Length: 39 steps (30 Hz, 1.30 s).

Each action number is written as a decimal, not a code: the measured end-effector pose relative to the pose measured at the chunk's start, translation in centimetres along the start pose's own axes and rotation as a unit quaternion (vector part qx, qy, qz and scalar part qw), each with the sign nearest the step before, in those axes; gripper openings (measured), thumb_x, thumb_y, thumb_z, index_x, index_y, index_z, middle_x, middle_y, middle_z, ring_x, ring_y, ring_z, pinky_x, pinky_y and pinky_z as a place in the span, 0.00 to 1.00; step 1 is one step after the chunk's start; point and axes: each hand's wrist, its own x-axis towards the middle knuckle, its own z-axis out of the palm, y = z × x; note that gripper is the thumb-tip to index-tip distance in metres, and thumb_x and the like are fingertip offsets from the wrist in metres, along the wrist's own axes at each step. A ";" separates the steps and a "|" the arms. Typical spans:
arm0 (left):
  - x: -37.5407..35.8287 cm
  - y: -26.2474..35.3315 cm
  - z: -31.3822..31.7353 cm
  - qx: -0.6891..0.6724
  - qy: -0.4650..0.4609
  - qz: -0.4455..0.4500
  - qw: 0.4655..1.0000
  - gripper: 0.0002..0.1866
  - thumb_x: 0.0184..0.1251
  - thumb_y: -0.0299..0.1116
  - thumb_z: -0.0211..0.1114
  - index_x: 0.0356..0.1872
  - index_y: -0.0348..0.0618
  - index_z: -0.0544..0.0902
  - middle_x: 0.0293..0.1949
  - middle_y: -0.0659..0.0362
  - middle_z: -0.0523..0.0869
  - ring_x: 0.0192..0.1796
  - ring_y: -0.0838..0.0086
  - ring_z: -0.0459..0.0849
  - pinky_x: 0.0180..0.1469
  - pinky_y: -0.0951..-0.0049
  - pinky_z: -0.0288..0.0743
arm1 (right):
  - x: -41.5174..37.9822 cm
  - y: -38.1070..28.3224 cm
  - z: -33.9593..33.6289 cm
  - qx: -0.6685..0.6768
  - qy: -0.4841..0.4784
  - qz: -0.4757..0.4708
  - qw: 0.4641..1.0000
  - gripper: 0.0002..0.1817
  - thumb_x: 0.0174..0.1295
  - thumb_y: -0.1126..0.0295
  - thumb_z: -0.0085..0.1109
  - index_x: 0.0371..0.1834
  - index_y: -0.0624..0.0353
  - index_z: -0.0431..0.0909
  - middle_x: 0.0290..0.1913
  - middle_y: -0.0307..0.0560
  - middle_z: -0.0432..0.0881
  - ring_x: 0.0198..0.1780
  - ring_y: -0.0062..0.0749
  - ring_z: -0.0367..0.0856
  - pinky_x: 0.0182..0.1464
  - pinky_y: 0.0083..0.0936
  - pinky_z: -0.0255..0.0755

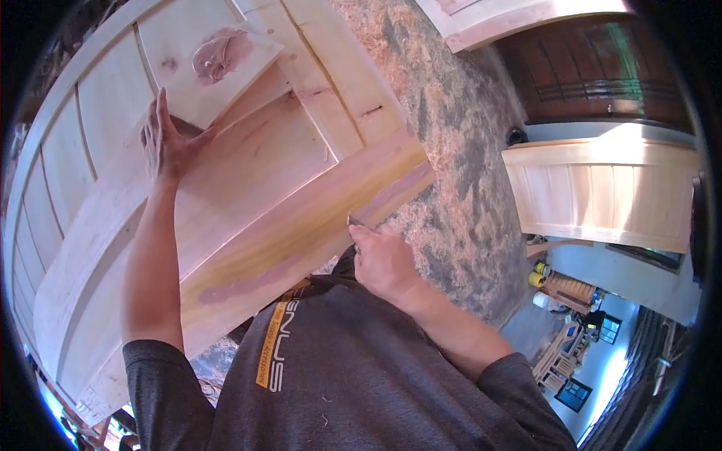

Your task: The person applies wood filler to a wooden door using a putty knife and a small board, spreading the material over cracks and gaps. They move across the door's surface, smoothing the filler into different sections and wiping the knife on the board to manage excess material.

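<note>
My left hand (169, 143) grips the lower corner of a flat piece of wood (252, 56), thumb on one side and fingers on the other. A smeared patch of pinkish putty (219, 56) lies on that piece. In my right hand (382, 259), closed fingers pinch a small blade-like tool, perhaps a putty knife (351, 220); most of it is hidden by the hand. Its tip is at the edge rail (316, 207) of a large pale wooden panel, beside a purplish putty streak (395, 186). Another streak (248, 282) marks the rail lower left.
Wood shavings cover the floor (459, 165) to the right. Farther off stand a pale slatted wooden panel (602, 188) and a dark glossy one (594, 68). Yellow containers (536, 278) and wooden furniture (556, 357) are at the lower right.
</note>
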 end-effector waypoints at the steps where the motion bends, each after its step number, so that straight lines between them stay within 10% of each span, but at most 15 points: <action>1: -0.1 -0.3 0.1 -0.004 0.002 0.004 1.000 0.67 0.43 0.65 0.80 0.82 0.49 0.52 0.78 0.46 0.61 0.79 0.52 0.60 0.77 0.48 0.53 | -0.4 -0.2 0.6 -0.003 -0.005 -0.017 1.000 0.23 0.58 0.74 0.57 0.60 0.57 0.82 0.49 0.57 0.87 0.50 0.52 0.84 0.52 0.45 0.81; 5: 0.0 0.3 -0.3 0.023 -0.011 -0.023 0.999 0.68 0.42 0.66 0.80 0.82 0.51 0.51 0.78 0.47 0.61 0.79 0.52 0.60 0.77 0.48 0.53 | -0.5 -0.7 -3.1 0.004 -0.120 0.025 0.992 0.23 0.59 0.74 0.56 0.59 0.53 0.84 0.48 0.60 0.86 0.48 0.52 0.84 0.52 0.43 0.81; 13: 0.0 0.2 -0.2 0.007 -0.020 -0.036 0.999 0.68 0.43 0.66 0.80 0.82 0.52 0.50 0.78 0.47 0.61 0.79 0.52 0.59 0.78 0.47 0.53 | 3.2 13.1 -9.0 -0.027 0.077 0.141 0.987 0.25 0.61 0.72 0.54 0.62 0.47 0.84 0.37 0.64 0.86 0.41 0.55 0.86 0.52 0.45 0.80; 19: 0.2 0.1 -0.1 0.011 -0.015 -0.025 1.000 0.69 0.41 0.63 0.82 0.82 0.49 0.50 0.78 0.47 0.61 0.78 0.50 0.60 0.78 0.47 0.53 | 5.0 12.8 -10.0 0.015 -0.014 0.217 0.976 0.24 0.60 0.71 0.54 0.61 0.51 0.84 0.47 0.61 0.88 0.50 0.53 0.87 0.59 0.42 0.79; 35: 0.1 1.0 -0.8 0.023 -0.026 -0.037 0.999 0.67 0.42 0.61 0.83 0.81 0.50 0.51 0.76 0.44 0.63 0.76 0.48 0.63 0.76 0.46 0.57 | 1.5 4.4 -4.3 0.024 -0.095 0.021 0.995 0.24 0.56 0.71 0.54 0.57 0.49 0.87 0.39 0.62 0.87 0.44 0.60 0.85 0.55 0.48 0.79; 39: -0.2 1.6 -0.7 0.003 -0.006 -0.051 0.999 0.67 0.42 0.59 0.84 0.81 0.49 0.52 0.75 0.44 0.63 0.76 0.47 0.63 0.75 0.45 0.58 | 0.7 6.4 -5.7 0.126 -0.119 0.006 0.985 0.25 0.58 0.72 0.56 0.61 0.49 0.84 0.41 0.59 0.88 0.46 0.44 0.88 0.52 0.38 0.81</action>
